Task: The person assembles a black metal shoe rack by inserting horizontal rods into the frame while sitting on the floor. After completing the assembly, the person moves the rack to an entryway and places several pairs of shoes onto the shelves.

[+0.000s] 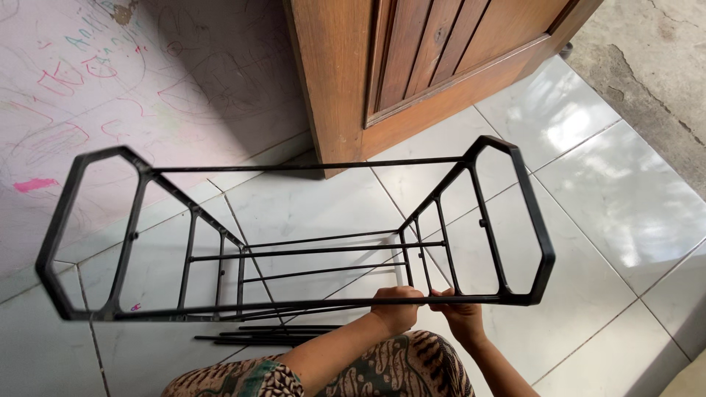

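Nearest, the left hand (pixel 397 307) and right hand (pixel 460 312) are both closing around the near top rail of a black metal rack frame (pixel 294 242), gripping it side by side right of centre. Loose black rods (pixel 257 337) are lying on the white tile floor (pixel 625 191) beneath. Spreading the hands apart would probably be steadying the frame better. Farther off, a wooden door (pixel 441 59) is standing beside a scribbled wall (pixel 110 81).

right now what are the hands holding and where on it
Both hands, left hand and right hand, grip the black metal rack frame by its near top rail.
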